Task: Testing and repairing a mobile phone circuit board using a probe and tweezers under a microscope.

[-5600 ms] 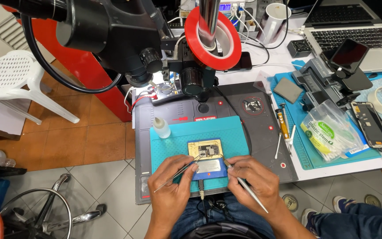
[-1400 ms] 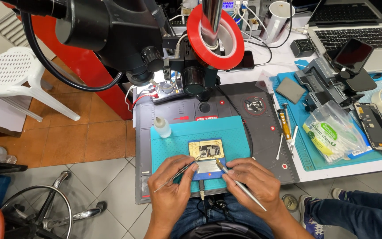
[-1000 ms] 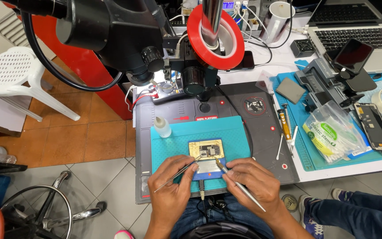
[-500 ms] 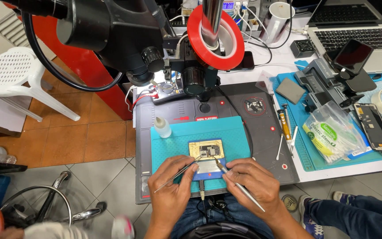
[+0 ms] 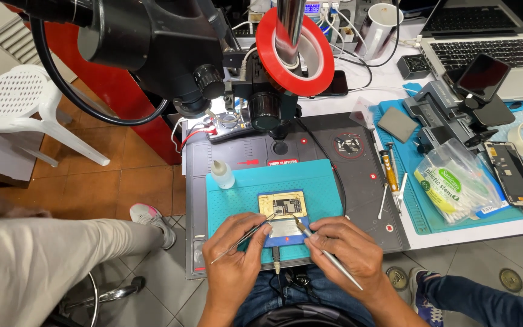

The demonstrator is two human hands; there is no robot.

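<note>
Both hands sit close together at the near edge of a teal mat [image 5: 316, 181], flanking a small circuit board [image 5: 282, 204]. Open mat lies left and right of the board. A small dropper bottle [image 5: 222, 174] stands at the mat's far left corner. The microscope [image 5: 171, 48] overhangs the far side, blocking approach from above.

Matt teal rubber mat [image 5: 322, 188], shiny metal tweezers [image 5: 241, 239]

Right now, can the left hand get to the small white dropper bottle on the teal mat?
Probably yes. The left hand holds tweezers at the circuit board, and the dropper bottle stands upright on the teal mat, further out on the same side. Nothing lies between them, though the hand is occupied by the tweezers.
</note>
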